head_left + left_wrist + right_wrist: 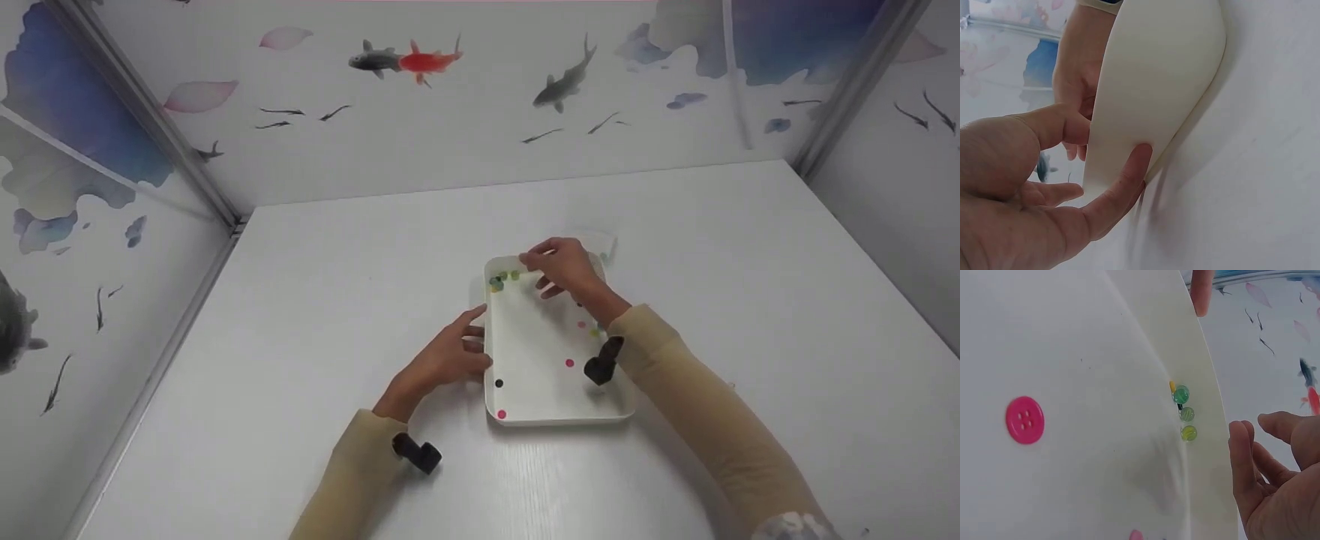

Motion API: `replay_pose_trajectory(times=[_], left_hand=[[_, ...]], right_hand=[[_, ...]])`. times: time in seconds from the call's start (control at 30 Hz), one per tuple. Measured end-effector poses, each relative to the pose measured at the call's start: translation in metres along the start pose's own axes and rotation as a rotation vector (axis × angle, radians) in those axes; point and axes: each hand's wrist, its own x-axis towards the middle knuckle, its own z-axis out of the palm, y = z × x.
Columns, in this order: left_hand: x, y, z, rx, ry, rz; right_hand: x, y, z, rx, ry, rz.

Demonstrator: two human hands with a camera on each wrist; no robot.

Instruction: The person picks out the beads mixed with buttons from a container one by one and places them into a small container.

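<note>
Nearest, a beige fabric sleeve (345, 487) is being worn on each forearm, and a small black device (426, 457) is being carried at each wrist. Beyond these, a shallow white rectangular tray (534, 394) is being supported by a white worktop (315, 300). Inside the tray's near-left corner a round pink four-hole button (502, 414) is being shown, with a round black button (499, 383) lying just beyond it and another round pink button (570, 363) lying toward the right side. The tray's left wall is being touched from outside by the left hand (450, 351), whose thumb and fingers are being spread wide. Over the tray's far end the right hand (564, 268) is being held, its thumb and bent fingers being set loosely, a narrow gap apart, near the far rim. In the far-left corner small round green glass marbles (514, 275) are being gathered close together, beside a small yellow piece (1172, 386). A clear see-through container (604, 241) is being partly hidden behind the right hand. Farthest, a white panel (450, 135) is being decorated by painted fish.
</note>
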Motion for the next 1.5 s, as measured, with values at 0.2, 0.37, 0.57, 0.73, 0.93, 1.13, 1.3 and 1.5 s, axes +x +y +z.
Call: replay_pose_trajectory(times=[0.2,0.37,0.57,0.73,0.93,1.13,1.3,1.5], left_hand=[[-0.002,0.002,0.000,-0.029,-0.005,0.012],[-0.001,0.001,0.000,-0.038,-0.005,0.000],[0.000,0.001,-0.001,-0.027,0.000,-0.002],[-0.001,0.002,-0.002,-0.015,0.011,-0.013],[-0.002,0.001,-0.001,-0.017,0.015,-0.006],[-0.002,-0.002,-0.002,-0.046,-0.004,0.027],[-0.003,-0.001,-0.002,-0.070,-0.018,0.039],[-0.004,0.001,-0.001,-0.067,-0.024,0.047]], right_hand=[[0.002,0.000,0.004,-0.011,-0.015,-0.005],[0.005,0.000,0.007,-0.040,-0.017,0.022],[0.009,0.000,0.010,-0.075,-0.015,0.054],[0.011,0.001,0.014,-0.076,0.006,0.065],[0.016,0.004,0.022,-0.094,0.029,0.083],[0.018,0.007,0.026,-0.104,0.044,0.073],[0.021,0.010,0.028,-0.094,0.057,0.085],[0.025,0.013,0.029,-0.133,0.081,0.141]])
